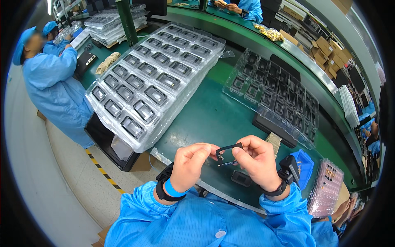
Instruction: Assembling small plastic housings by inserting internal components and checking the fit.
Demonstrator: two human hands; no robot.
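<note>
Above the near edge of the green workbench (pixel 214 115), the person's two hands meet around a small black frame (pixel 228 150), a thin rectangular piece held in the air just over the bench. The left hand (pixel 190 164) pinches the frame's left end between thumb and fingertips, its other fingers curled in. The right hand (pixel 257 160) grips the frame's right end, thumb and forefinger pressed on it and the remaining fingers folded behind. Both wrists carry dark bands, and the left one also has a blue strap. On the bench just below the hands lies another small black part (pixel 241 178). To the left stands a tall stack of clear plastic trays (pixel 144 78) holding rows of dark frames; to the right lies a single clear tray (pixel 275 94) resting on a black slab. A blue bin (pixel 305 164) sits by the right wrist, with a pink-tinted tray stack (pixel 327 187) just beyond it. A co-worker in a blue coat (pixel 53 86) stands at the far left.
</note>
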